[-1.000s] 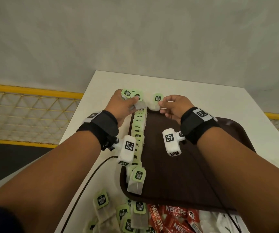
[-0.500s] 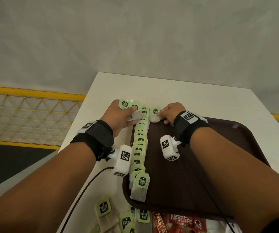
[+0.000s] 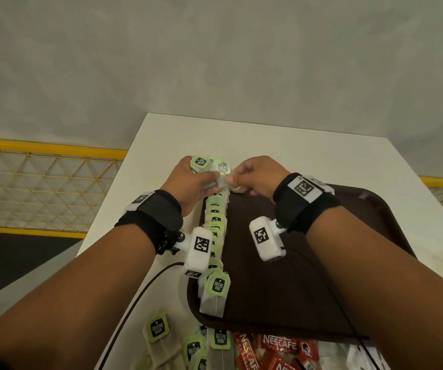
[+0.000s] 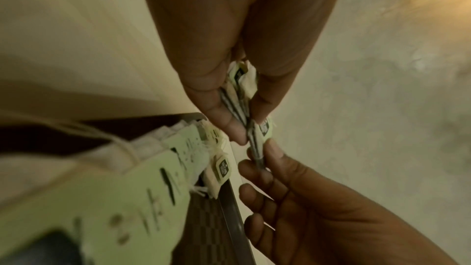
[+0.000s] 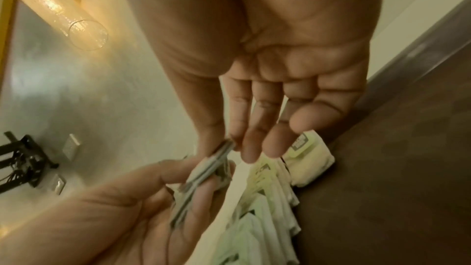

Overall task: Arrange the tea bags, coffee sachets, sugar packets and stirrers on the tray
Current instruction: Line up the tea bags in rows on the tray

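Note:
My left hand [image 3: 201, 172] grips a small stack of tea bags [image 3: 211, 173] with green tags, held above the far left corner of the brown tray [image 3: 308, 289]. My right hand [image 3: 231, 180] pinches the near edge of one tea bag in that stack. The left wrist view shows the stack [image 4: 239, 106] between the left thumb and fingers, and the right fingertips [image 4: 270, 148] nipping its end. A row of tea bags [image 3: 216, 228] runs along the tray's left side. One more tea bag [image 5: 309, 160] lies beside the row's far end.
Loose tea bags [image 3: 157, 328], red coffee sachets [image 3: 279, 345] and white packets [image 3: 348, 353] lie on the white table in front of the tray. The tray is bare to the right of the row. A yellow mesh railing [image 3: 41, 182] stands off the table's left edge.
My right hand set a tea bag down at the far end of the tray, then came back up to the stack in my left hand and pinched another bag.

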A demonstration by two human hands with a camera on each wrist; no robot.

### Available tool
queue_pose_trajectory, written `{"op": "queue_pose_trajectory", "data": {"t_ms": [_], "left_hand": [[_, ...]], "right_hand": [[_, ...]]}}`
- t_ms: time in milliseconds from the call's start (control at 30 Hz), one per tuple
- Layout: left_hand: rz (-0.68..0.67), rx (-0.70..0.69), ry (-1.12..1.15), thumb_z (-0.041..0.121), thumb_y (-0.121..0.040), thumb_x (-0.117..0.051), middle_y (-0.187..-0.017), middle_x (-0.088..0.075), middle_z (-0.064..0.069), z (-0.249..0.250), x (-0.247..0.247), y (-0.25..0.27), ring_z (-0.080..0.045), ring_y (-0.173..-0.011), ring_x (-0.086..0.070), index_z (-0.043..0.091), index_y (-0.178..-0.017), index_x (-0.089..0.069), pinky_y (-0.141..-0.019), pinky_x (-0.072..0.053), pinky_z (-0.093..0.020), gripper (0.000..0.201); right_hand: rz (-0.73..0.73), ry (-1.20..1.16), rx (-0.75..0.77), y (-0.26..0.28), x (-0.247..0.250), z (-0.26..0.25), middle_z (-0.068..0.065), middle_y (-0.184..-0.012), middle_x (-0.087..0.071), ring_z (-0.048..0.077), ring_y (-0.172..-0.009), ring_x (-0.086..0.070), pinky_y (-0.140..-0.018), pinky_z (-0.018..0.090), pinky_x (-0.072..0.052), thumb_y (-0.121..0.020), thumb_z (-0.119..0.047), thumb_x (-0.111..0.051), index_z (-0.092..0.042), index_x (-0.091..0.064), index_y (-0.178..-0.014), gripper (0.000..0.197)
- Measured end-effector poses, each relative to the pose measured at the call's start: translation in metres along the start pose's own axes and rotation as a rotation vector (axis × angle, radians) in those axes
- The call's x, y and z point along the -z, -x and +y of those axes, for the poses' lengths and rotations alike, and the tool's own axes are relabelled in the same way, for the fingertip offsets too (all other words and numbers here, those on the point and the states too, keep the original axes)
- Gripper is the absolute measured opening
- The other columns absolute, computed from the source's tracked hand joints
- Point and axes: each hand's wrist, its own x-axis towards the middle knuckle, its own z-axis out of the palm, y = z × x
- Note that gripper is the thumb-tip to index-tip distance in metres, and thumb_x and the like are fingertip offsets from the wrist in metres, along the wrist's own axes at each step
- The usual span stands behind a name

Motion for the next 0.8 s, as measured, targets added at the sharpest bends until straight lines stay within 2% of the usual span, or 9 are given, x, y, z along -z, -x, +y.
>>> {"op": "queue_pose_trajectory", "data": {"t_ms": [167,267,333,433,500,600,667,733,800], "left_hand": [[-0.03,-0.01,-0.006,-0.004,-0.094,-0.059,-0.123,-0.064,-0.021,0.001,-0.005,0.001,-0.031,-0.109,-0.066,-0.008,-0.125,-0.051,-0.08,-0.06,-0.035,0.033],[0.007,-0.025,-0.007,-0.003,-0.094,-0.059,-0.108,-0.063,-0.015,0.003,-0.001,0.0,-0.029,-0.105,-0.065,0.001,-0.113,-0.054,-0.083,-0.06,-0.037,0.02],[0.019,-0.015,0.002,-0.004,-0.094,-0.058,-0.102,-0.063,-0.01,0.004,0.0,0.002,-0.027,-0.103,-0.065,0.006,-0.105,-0.054,-0.084,-0.059,-0.038,0.015],[0.024,0.006,0.008,-0.005,-0.093,-0.059,-0.103,-0.063,-0.009,0.001,0.001,0.004,-0.027,-0.103,-0.066,0.01,-0.099,-0.055,-0.088,-0.057,-0.041,0.017],[0.014,0.019,0.002,-0.005,-0.093,-0.06,-0.109,-0.063,-0.013,0.0,0.001,0.006,-0.029,-0.108,-0.065,0.007,-0.105,-0.054,-0.09,-0.057,-0.042,0.017],[-0.012,0.035,0.035,-0.005,-0.094,-0.057,-0.106,-0.063,-0.012,0.0,0.0,0.007,-0.03,-0.108,-0.065,0.007,-0.1,-0.054,-0.094,-0.055,-0.042,0.014],[-0.005,0.059,0.08,-0.006,-0.094,-0.053,-0.11,-0.061,-0.014,0.001,0.0,0.005,-0.028,-0.105,-0.066,0.005,-0.106,-0.05,-0.091,-0.056,-0.04,0.016],[-0.013,0.09,0.116,-0.004,-0.094,-0.05,-0.122,-0.057,-0.019,0.001,0.001,0.005,-0.029,-0.106,-0.067,0.001,-0.126,-0.043,-0.083,-0.06,-0.037,0.033],[-0.026,0.106,0.135,-0.004,-0.094,-0.047,-0.134,-0.052,-0.023,0.001,0.001,0.004,-0.032,-0.109,-0.066,0.0,-0.132,-0.041,-0.08,-0.061,-0.036,0.039]], "right_hand": [[0.158,-0.195,-0.054,-0.004,0.003,0.013,0.007,-0.076,-0.066,0.012,-0.066,-0.057,-0.062,0.023,-0.049,-0.084,-0.016,-0.074,-0.008,-0.071,-0.088,0.009],[0.171,-0.24,-0.19,-0.008,0.007,0.027,0.016,-0.084,-0.067,0.017,-0.067,-0.056,-0.066,0.026,-0.051,-0.084,-0.014,-0.074,-0.005,-0.069,-0.087,0.011],[0.148,-0.259,-0.29,-0.008,0.005,0.029,0.015,-0.079,-0.064,0.016,-0.061,-0.055,-0.062,0.024,-0.05,-0.085,-0.011,-0.072,-0.001,-0.068,-0.092,0.013],[0.118,-0.18,-0.351,-0.007,0.0,0.022,0.012,-0.079,-0.061,0.013,-0.057,-0.05,-0.057,0.022,-0.046,-0.089,-0.013,-0.068,-0.003,-0.067,-0.098,0.013],[0.11,-0.104,-0.354,-0.01,-0.003,0.018,0.011,-0.087,-0.062,0.013,-0.06,-0.05,-0.056,0.023,-0.043,-0.092,-0.017,-0.065,-0.004,-0.066,-0.103,0.017],[0.101,-0.021,-0.373,-0.015,-0.005,0.016,0.01,-0.089,-0.064,0.015,-0.064,-0.052,-0.058,0.024,-0.044,-0.092,-0.022,-0.065,-0.004,-0.066,-0.103,0.021],[0.094,0.013,-0.383,-0.018,-0.005,0.017,0.009,-0.079,-0.063,0.015,-0.06,-0.052,-0.058,0.024,-0.045,-0.092,-0.022,-0.065,-0.005,-0.064,-0.091,0.018],[0.111,0.036,-0.357,-0.02,-0.005,0.02,0.007,-0.07,-0.061,0.016,-0.058,-0.055,-0.059,0.026,-0.048,-0.091,-0.024,-0.066,-0.008,-0.058,-0.078,0.022],[0.175,0.045,-0.262,-0.02,-0.005,0.021,0.01,-0.074,-0.065,0.021,-0.063,-0.061,-0.065,0.034,-0.054,-0.089,-0.029,-0.066,-0.009,-0.057,-0.075,0.025]]}}
